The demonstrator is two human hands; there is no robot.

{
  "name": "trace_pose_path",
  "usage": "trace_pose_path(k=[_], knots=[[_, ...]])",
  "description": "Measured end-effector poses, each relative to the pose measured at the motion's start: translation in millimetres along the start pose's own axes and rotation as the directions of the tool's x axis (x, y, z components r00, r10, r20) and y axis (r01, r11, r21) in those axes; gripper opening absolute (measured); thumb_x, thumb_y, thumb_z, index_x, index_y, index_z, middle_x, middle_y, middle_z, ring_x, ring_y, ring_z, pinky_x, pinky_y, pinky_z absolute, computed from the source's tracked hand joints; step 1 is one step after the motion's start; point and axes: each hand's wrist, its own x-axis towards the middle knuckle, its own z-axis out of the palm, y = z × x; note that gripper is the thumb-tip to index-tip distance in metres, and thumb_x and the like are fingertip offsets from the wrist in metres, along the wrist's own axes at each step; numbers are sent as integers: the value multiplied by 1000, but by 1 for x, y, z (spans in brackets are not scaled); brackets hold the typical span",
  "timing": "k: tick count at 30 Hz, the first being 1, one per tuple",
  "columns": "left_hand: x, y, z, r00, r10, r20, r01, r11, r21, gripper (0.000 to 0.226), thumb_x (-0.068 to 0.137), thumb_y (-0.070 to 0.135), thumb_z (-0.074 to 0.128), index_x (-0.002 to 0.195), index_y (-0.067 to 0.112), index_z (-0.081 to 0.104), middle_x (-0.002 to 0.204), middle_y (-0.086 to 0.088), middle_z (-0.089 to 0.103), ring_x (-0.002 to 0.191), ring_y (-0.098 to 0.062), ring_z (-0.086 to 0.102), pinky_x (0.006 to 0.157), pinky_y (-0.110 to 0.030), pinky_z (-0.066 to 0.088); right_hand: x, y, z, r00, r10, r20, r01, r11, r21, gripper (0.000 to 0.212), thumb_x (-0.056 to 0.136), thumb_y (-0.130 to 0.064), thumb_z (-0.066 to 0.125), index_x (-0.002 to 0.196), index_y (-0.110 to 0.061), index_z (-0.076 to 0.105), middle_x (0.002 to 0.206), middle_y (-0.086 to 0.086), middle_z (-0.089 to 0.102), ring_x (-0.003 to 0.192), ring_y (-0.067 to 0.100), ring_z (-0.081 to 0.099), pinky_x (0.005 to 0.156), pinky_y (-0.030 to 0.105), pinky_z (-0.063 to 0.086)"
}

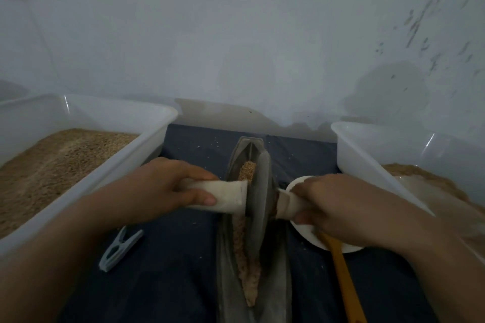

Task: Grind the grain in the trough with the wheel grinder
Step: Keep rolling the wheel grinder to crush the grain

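Observation:
A long dark metal trough [278, 283] lies on a dark cloth, running away from me. Tan grain [248, 278] fills its groove. A dark grinding wheel [258, 199] stands upright in the groove, with a pale wrapped handle out each side. My left hand [162, 186] grips the left handle [225, 196]. My right hand [338, 207] grips the right handle [286, 207]. Grain shows both beyond and before the wheel.
A white tub [157, 115] of tan grain stands at the left. Another white tub [351, 144] with ground grain stands at the right. A white bowl [309, 236] with a wooden spoon [343, 278] sits right of the trough. A blue-grey clothes peg [119, 249] lies left. A wall rises behind.

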Motion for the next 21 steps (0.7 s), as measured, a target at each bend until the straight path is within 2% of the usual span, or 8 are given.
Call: trace_pose_path(k=[2,4,7,10,13,16,18,21], knots=[[7,-3,12,983,4,-183,28,984,175,39,80,53,56,118,46,57,102,21,62,97,0,57,83,-20,43,14,2,16,984,52,-172,-65,996,-69,6,94,-34,48,96,-28,47,88,-12,47,95,12,54,74,25,32],[14,-6,27,925,91,-370,49,934,353,42,83,41,62,125,32,58,105,7,64,98,-17,58,84,-32,41,27,6,33,935,142,-325,-176,981,-77,28,93,-27,47,122,-29,45,114,-9,53,110,13,49,92,27,30],[20,-8,37,874,191,-447,34,893,449,44,80,30,70,122,19,62,102,-4,68,91,-28,61,80,-39,43,35,12,47,907,197,-372,-239,968,-71,45,95,-27,45,138,-28,32,134,-8,46,123,12,40,105,25,20],[20,-11,28,911,156,-382,3,923,384,45,81,38,66,124,28,59,104,3,66,96,-19,59,82,-31,40,33,14,37,943,152,-295,-184,979,-85,36,95,-34,48,130,-29,42,124,-8,52,114,12,45,97,24,26],[8,-10,12,984,45,-173,-20,989,144,43,74,62,51,115,52,54,95,26,61,91,7,56,77,-10,40,19,6,17,982,38,-185,-63,989,-131,20,92,-36,51,111,-28,51,106,-8,55,99,12,50,78,24,33],[-4,-4,-3,995,74,66,-73,997,-9,41,70,72,47,105,55,59,99,30,65,91,11,59,80,-14,46,-4,-2,-6,1000,-31,-1,31,1000,-3,14,88,-45,54,88,-32,48,82,-13,49,79,5,50,60,18,31],[-7,-1,-9,984,116,137,-111,993,-48,41,73,73,48,107,54,60,101,29,65,92,8,61,81,-17,46,-16,-1,-16,994,-58,92,50,995,89,25,85,-53,55,96,-31,55,81,-14,50,75,2,49,61,16,34],[-8,3,-9,986,91,141,-83,995,-62,39,72,73,47,104,55,60,102,28,65,93,8,60,83,-18,47,-18,0,-16,995,-66,77,60,995,80,31,85,-54,54,104,-31,58,80,-15,49,72,-2,47,60,15,33]])
